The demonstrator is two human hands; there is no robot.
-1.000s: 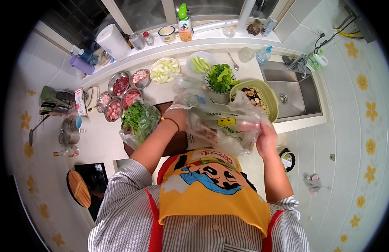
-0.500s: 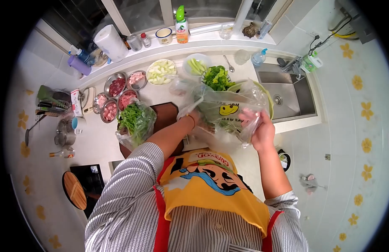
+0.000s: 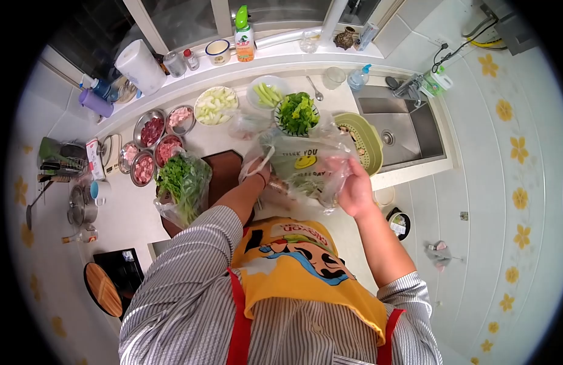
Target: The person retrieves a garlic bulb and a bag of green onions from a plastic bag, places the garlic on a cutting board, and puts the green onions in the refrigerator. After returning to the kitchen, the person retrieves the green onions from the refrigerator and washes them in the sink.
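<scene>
A clear plastic bag (image 3: 299, 173) with a yellow smiley face and "THANK YOU" print spreads between my two hands, above the counter in front of the apron. My right hand (image 3: 356, 191) grips the bag's right side, with fingertips partly behind the plastic. At the bag's left side, my left hand (image 3: 261, 175) reaches in by a loose handle, and the plastic covers its fingers. Something greenish shows dimly through the bag. Left of my left forearm, leafy green herbs (image 3: 185, 182) lie in another clear bag on a dark brown board (image 3: 225, 173).
Bowls of raw meat (image 3: 152, 132) stand left, with a bowl of chopped pale vegetable (image 3: 215, 106), a plate of green stalks (image 3: 268, 94) and a bowl of leafy greens (image 3: 298, 114) behind. Right are a green colander (image 3: 371, 146) and the sink (image 3: 415, 131). A spoon (image 3: 316, 90) lies at the back.
The view has shifted, so the scene sits further left. The bag has moved off the green colander, which now shows more fully. My right hand has drawn the bag slightly inward.
</scene>
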